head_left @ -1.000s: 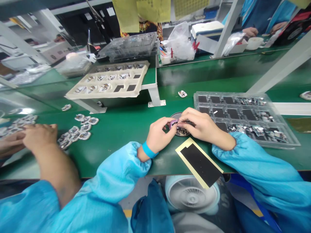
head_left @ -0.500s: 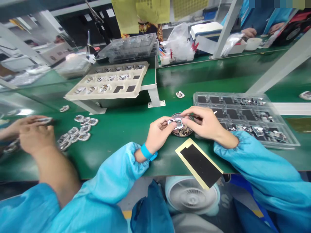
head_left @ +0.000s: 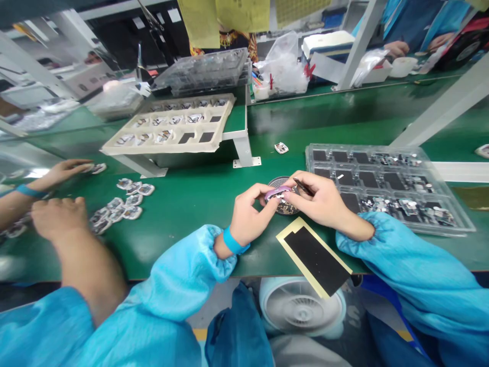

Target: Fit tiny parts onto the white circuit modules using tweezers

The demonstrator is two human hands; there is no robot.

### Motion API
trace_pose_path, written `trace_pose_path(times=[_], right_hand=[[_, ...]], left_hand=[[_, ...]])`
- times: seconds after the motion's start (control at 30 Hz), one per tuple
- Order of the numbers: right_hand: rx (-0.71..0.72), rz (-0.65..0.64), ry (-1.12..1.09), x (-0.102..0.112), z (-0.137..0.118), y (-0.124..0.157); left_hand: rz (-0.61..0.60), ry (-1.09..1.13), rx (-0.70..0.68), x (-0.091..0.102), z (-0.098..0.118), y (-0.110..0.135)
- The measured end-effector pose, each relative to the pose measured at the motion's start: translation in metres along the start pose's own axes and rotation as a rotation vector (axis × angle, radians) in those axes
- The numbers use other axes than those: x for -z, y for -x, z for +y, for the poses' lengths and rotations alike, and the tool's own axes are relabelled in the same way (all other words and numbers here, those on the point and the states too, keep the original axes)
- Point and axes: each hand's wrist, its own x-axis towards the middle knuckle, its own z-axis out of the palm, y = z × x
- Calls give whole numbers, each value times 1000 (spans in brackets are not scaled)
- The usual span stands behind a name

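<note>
My left hand (head_left: 252, 211) pinches a small device housing (head_left: 278, 191) with a purple rim and pale parts inside, tilted on its edge. My right hand (head_left: 319, 198) has its thumb and fingertips at the housing's right end, with dark tweezers (head_left: 303, 186) lying between its fingers. The tips of the tweezers are hidden. Just beneath both hands stands a round dish (head_left: 287, 208) of tiny loose parts. Close in front, a black sheet on yellow backing (head_left: 315, 257) overhangs the table's front edge.
To the right sits a clear compartment tray (head_left: 385, 153) with black pads and small circuit parts. A cream tray (head_left: 160, 148) rests on a raised stand. White housings (head_left: 118, 209) lie in a group at left, near a co-worker's hands (head_left: 59, 219). One housing (head_left: 281, 148) lies behind the dish.
The housing has tipped in my fingers, from its open inside facing up to its purple rim showing. At left, a co-worker's hand has reached away to a housing farther back.
</note>
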Motion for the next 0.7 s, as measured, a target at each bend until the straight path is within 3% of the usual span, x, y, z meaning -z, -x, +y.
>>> trace_pose_path(times=[0.23,0.5,0.7], right_hand=[[55,2,-24,-5,-1,3],[-77,-54,-42,-1,4,-4],[-105,-95,-17,4,-1,-4]], left_hand=[[24,67,58,-1,4,3],[-22,434,287,-5,0,-4],[-75,522,387,-3,7,-5]])
